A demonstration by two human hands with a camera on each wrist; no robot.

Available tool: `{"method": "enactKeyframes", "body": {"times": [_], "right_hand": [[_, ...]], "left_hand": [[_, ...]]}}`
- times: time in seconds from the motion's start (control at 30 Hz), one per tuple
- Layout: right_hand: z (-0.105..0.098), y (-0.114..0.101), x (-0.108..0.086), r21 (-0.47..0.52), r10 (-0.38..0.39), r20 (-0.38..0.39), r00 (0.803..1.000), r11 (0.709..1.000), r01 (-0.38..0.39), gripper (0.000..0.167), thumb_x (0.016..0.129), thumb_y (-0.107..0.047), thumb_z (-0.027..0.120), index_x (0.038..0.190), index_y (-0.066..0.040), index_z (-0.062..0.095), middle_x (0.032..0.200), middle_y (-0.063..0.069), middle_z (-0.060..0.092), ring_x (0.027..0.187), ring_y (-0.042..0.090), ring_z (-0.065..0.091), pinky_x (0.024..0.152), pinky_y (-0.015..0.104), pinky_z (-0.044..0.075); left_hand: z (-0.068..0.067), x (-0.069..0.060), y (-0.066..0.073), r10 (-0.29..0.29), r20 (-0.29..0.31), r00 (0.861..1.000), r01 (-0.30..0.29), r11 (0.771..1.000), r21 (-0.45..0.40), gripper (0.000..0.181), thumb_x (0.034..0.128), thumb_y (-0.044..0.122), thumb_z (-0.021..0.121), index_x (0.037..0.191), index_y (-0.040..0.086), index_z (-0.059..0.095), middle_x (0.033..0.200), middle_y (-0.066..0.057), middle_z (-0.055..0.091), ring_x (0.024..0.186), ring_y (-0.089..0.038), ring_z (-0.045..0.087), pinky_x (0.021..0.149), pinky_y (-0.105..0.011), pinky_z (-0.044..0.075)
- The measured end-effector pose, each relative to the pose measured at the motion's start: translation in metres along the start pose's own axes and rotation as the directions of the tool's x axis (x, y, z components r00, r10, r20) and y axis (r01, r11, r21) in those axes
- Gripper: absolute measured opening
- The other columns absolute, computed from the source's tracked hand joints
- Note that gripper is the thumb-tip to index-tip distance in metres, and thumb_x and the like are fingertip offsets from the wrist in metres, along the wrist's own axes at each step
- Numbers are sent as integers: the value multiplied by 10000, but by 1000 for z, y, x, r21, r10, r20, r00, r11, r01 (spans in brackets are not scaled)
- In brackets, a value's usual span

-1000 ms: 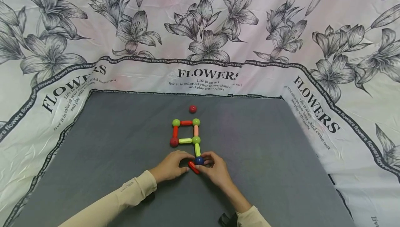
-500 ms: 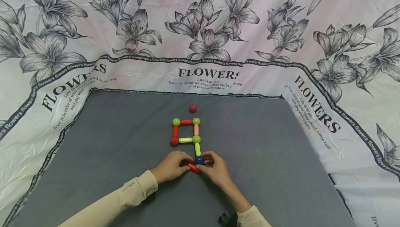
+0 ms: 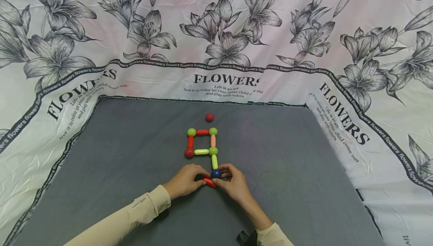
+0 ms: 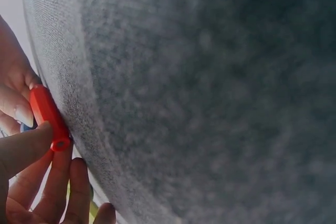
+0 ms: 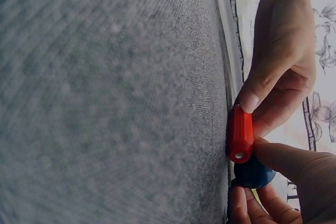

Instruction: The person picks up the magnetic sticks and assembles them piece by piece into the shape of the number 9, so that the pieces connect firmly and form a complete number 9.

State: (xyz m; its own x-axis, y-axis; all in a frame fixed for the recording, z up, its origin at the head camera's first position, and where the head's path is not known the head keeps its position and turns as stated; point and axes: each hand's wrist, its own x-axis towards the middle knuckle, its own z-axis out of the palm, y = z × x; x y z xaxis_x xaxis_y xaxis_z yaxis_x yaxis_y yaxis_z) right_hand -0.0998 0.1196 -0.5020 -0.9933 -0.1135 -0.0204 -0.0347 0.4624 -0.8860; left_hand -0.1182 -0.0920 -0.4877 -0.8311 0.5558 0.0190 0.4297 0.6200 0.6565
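A red magnetic rod (image 3: 209, 182) lies near the blue ball (image 3: 216, 173), slanting between my two hands. My left hand (image 3: 185, 180) pinches its left end, the thumb on the rod in both wrist views. With curled thumb and fingers my right hand (image 3: 234, 184) holds the blue ball, which touches or nearly touches the red rod (image 5: 241, 135) in the right wrist view. A yellow-green rod (image 3: 214, 161) runs from the ball up to a green ball (image 3: 213, 151), one corner of a square of rods and balls. Another corner is a dark red ball (image 3: 189, 152).
A loose red ball (image 3: 209, 117) sits beyond the square on the grey tabletop (image 3: 287, 163). Flower-printed cloth (image 3: 223, 84) hangs around the table's back and sides. A black object (image 3: 246, 237) shows at the right wrist.
The red rod has turned a little, its left end swinging down to a flatter slant, and the left thumb now meets that end. The right hand and the blue ball stay in place.
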Motion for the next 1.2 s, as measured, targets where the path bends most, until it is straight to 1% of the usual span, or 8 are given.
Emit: {"method": "enactKeyframes", "body": {"times": [0.13, 0.27, 0.43, 0.57, 0.73, 0.93, 1.2], "right_hand": [[0, 1, 1, 6, 5, -4, 1000, 1000, -5, 368, 788, -157, 853, 1116, -117, 691, 1002, 75, 731, 904, 182, 678, 700, 191, 456], [0, 0, 1, 7, 6, -6, 1000, 1000, -6, 368, 786, -163, 855, 1113, -109, 695, 1001, 82, 731, 911, 188, 674, 698, 193, 451], [0, 0, 0, 1, 1, -4, 1000, 1000, -1, 365, 793, -165, 852, 1117, -107, 694, 1005, 82, 729, 910, 187, 670, 696, 194, 450], [0, -1, 0, -6, 10, -5, 1000, 1000, -10, 365, 797, -166, 849, 1122, -114, 692, 1005, 78, 729, 909, 179, 670, 697, 193, 453], [1, -1, 1, 2, 26, -12, 1000, 1000, -26, 369, 782, -152, 860, 1112, -112, 698, 1000, 80, 731, 904, 174, 667, 688, 186, 447], [0, -2, 0, -4, 5, -12, 1000, 1000, -5, 370, 775, -144, 863, 1103, -96, 697, 993, 88, 730, 894, 179, 666, 673, 187, 444], [1, -2, 0, -26, 6, -6, 1000, 1000, -6, 366, 777, -157, 862, 1100, -104, 700, 990, 83, 727, 896, 174, 654, 687, 189, 440]], "left_hand": [[0, -2, -2, 2, -11, 1000, -2, 1000, -5, 217, 910, 131, 730, 1123, 137, 774, 1067, 8, 753, 1014, -175, 673, 914, -409, 532], [-1, -5, -4, -2, -20, 1000, 2, 999, -35, 199, 922, 144, 721, 1113, 131, 775, 1066, 5, 753, 1008, -174, 678, 908, -405, 541], [-4, -12, -7, -39, -26, 999, 36, 996, -79, 204, 927, 158, 718, 1121, 121, 773, 1086, 1, 755, 1029, -178, 681, 929, -420, 549], [-8, -18, -12, -70, -44, 997, 64, 991, -114, 206, 921, 148, 723, 1120, 128, 773, 1094, 3, 755, 1042, -177, 683, 947, -429, 548], [-11, -23, -17, -116, -86, 990, 102, 982, -157, 203, 907, 122, 731, 1105, 128, 775, 1105, -3, 757, 1082, -211, 683, 981, -466, 533], [-13, -27, -19, -173, -108, 979, 151, 972, -181, 219, 899, 126, 741, 1117, 126, 772, 1137, -16, 751, 1123, -239, 675, 1006, -493, 523], [-13, -28, -17, -204, -145, 968, 175, 966, -190, 218, 895, 137, 748, 1112, 127, 773, 1117, -16, 759, 1118, -250, 681, 997, -506, 523]]}}
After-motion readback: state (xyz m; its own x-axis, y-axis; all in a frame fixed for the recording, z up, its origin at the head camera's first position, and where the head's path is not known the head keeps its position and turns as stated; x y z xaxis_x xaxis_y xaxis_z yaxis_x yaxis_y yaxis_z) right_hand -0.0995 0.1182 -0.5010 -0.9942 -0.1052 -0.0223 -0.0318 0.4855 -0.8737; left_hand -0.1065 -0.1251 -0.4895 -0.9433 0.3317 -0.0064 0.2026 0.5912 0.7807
